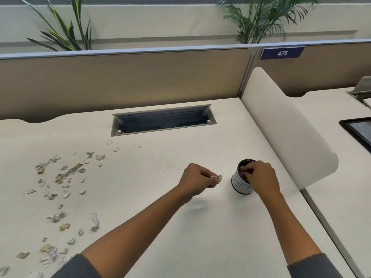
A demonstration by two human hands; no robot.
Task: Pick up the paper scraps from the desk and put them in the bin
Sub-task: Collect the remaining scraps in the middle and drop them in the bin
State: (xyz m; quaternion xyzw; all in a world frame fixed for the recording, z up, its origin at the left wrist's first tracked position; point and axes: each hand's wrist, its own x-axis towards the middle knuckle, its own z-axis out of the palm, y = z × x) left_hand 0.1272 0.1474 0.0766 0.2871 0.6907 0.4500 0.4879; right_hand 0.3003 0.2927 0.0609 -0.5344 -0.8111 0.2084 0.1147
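1. Torn paper scraps (60, 178) lie scattered over the left part of the white desk (160, 227), from the near left edge up toward the far middle; some are white, some brownish.
2. One small scrap (219, 178) is pinched in the curled fingertips of the left hand (197, 180), held just above the desk and a little left of the bin.
3. The bin (240, 182), a small round container with a white side and a dark rim, stands upright on the desk right of centre, well apart from the scattered pile.
4. The right hand (261, 176) is over the bin's mouth with fingers curled at the rim; something pale shows at its fingertips, but I cannot tell whether it is gripping anything.
5. Beyond the hands, an open cable tray (162, 121) is sunk into the desk.
6. A curved white divider (281, 125) stands to the right of the bin.
7. A tan partition (120, 81) runs along the far edge, carrying a blue tag (281, 53) marked 475.
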